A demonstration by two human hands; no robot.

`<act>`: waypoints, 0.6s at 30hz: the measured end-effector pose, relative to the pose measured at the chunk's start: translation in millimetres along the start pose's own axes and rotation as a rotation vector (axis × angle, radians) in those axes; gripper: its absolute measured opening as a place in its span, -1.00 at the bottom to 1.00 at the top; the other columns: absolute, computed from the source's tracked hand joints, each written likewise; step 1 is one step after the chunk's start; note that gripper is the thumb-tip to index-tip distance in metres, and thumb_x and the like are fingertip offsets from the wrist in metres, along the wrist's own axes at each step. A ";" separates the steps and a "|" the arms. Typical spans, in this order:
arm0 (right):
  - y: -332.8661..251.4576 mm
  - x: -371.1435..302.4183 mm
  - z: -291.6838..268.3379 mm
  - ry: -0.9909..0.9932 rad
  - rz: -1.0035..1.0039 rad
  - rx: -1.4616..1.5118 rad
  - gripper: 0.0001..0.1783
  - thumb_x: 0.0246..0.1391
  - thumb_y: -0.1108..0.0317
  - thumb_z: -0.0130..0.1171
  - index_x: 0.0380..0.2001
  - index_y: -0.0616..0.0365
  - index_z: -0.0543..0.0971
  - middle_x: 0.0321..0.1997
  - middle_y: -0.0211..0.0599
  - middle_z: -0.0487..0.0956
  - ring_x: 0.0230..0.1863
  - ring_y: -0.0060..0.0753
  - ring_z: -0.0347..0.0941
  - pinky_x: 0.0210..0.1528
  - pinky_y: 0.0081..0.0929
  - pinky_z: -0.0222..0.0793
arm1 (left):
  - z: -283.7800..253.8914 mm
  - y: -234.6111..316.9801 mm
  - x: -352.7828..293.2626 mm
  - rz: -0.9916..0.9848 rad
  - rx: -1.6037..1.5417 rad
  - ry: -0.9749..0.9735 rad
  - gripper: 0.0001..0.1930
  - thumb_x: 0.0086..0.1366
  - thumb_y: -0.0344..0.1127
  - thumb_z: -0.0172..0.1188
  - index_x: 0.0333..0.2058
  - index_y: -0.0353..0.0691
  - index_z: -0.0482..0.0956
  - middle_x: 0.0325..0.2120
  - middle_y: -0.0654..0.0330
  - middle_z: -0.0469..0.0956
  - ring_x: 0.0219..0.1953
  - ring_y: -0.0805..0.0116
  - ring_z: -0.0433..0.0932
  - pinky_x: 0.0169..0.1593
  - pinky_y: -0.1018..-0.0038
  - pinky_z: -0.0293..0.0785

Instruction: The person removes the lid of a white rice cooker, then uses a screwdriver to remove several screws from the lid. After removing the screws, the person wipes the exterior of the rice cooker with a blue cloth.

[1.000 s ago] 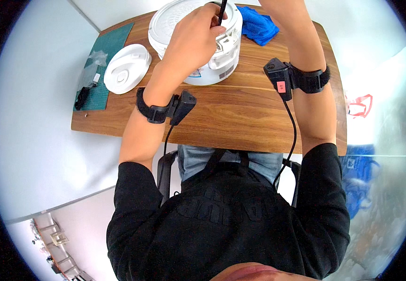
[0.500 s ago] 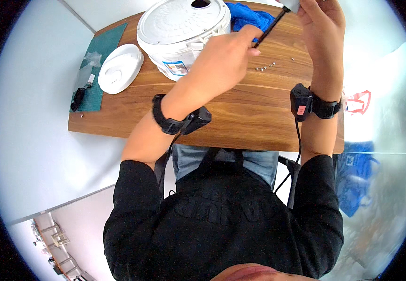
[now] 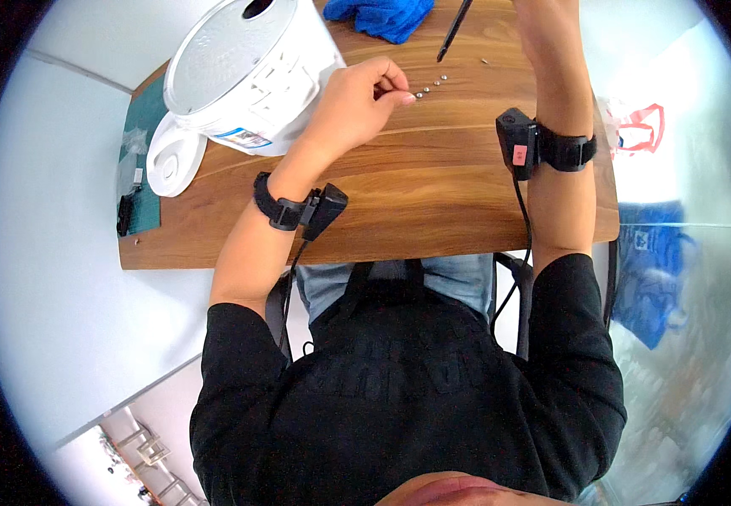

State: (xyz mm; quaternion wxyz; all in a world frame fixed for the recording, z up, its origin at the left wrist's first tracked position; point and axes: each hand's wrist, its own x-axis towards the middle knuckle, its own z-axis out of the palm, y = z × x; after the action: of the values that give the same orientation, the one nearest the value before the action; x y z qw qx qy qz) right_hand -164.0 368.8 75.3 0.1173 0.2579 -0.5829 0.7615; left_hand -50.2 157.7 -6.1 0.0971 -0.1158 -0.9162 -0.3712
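My left hand [image 3: 355,103] is at the row of small metal screws [image 3: 437,83] on the table, thumb and index finger pinched at its near end. What lies between the fingertips is hidden. The upper edge cuts off most of my right hand [image 3: 548,25], its fingers out of sight. A screwdriver's black shaft [image 3: 455,32] slants down from that edge beside it, tip above the table beyond the screws. One more small screw [image 3: 485,61] lies apart to the right. Behind my left hand stands a white bucket-like appliance [image 3: 285,93] with a round opening on top.
A blue cloth [image 3: 387,17] lies at the back of the wooden table [image 3: 433,194]. At the left, a white round lid [image 3: 176,160] rests partly on a green cutting mat [image 3: 145,215] with a black item and clear plastic. A blue bag [image 3: 652,270] is beyond the right edge.
My left hand has left the screwdriver shaft and come down to the screws. My right hand has gone further up, mostly out of view. The whole view has shifted, moving the bucket left.
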 end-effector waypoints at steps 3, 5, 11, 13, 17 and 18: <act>3.3 3.5 -10.8 -0.007 -0.048 -0.116 -0.42 0.26 0.40 0.30 0.22 0.49 0.35 -0.26 -0.17 0.69 -0.25 -0.44 0.64 -0.22 -0.53 0.53 | 5.1 -0.9 9.0 -0.050 0.084 -0.033 -0.86 0.24 -0.31 0.43 -0.34 -0.25 0.72 -0.46 0.13 0.72 -0.42 0.34 0.68 -0.29 0.46 0.55; 1.7 4.8 -13.2 -0.006 -0.052 -0.193 -0.41 0.25 0.41 0.31 0.22 0.51 0.36 -0.28 -0.18 0.69 -0.26 -0.47 0.63 -0.24 -0.55 0.51 | 9.7 -3.2 14.1 -0.071 0.094 -0.080 -0.87 0.25 -0.31 0.42 -0.32 -0.25 0.74 -0.47 0.13 0.72 -0.42 0.33 0.68 -0.29 0.48 0.55; -6.0 2.4 -11.9 0.038 0.005 -0.236 -0.41 0.22 0.40 0.33 0.20 0.52 0.39 -0.32 -0.21 0.69 -0.29 -0.53 0.60 -0.28 -0.61 0.47 | 26.8 -3.7 27.7 -0.020 0.175 -0.146 -0.85 0.28 -0.31 0.35 -0.23 -0.21 0.77 -0.35 0.03 0.74 -0.30 0.14 0.71 -0.16 0.33 0.60; -6.5 0.5 -9.4 0.033 0.031 -0.276 -0.41 0.22 0.39 0.33 0.20 0.51 0.39 -0.32 -0.22 0.69 -0.31 -0.54 0.59 -0.30 -0.62 0.47 | 31.6 -4.9 29.4 -0.002 0.180 -0.158 -0.85 0.28 -0.35 0.32 -0.22 -0.22 0.77 -0.30 -0.02 0.73 -0.24 0.05 0.70 -0.09 0.27 0.59; -6.1 0.8 -10.6 0.006 0.106 -0.274 -0.42 0.22 0.38 0.32 0.20 0.50 0.40 -0.33 -0.23 0.68 -0.33 -0.56 0.56 -0.35 -0.61 0.45 | 35.0 -2.6 34.2 0.089 0.239 -0.185 -0.85 0.28 -0.43 0.26 -0.22 -0.24 0.76 -0.24 -0.07 0.71 -0.13 -0.07 0.66 0.01 0.17 0.56; -6.0 0.7 -9.9 0.013 0.080 -0.269 -0.42 0.22 0.38 0.33 0.20 0.50 0.40 -0.34 -0.24 0.68 -0.34 -0.57 0.56 -0.36 -0.62 0.45 | 36.1 -1.5 35.0 0.111 0.260 -0.198 -0.85 0.27 -0.44 0.25 -0.22 -0.25 0.76 -0.23 -0.07 0.70 -0.12 -0.09 0.66 0.03 0.15 0.56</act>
State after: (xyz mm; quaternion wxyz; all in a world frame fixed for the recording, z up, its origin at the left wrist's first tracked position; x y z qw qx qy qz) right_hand -164.2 379.9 78.8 0.1239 0.2115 -0.6889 0.6821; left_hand -87.3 186.9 -23.3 0.0408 -0.1886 -0.9537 -0.2305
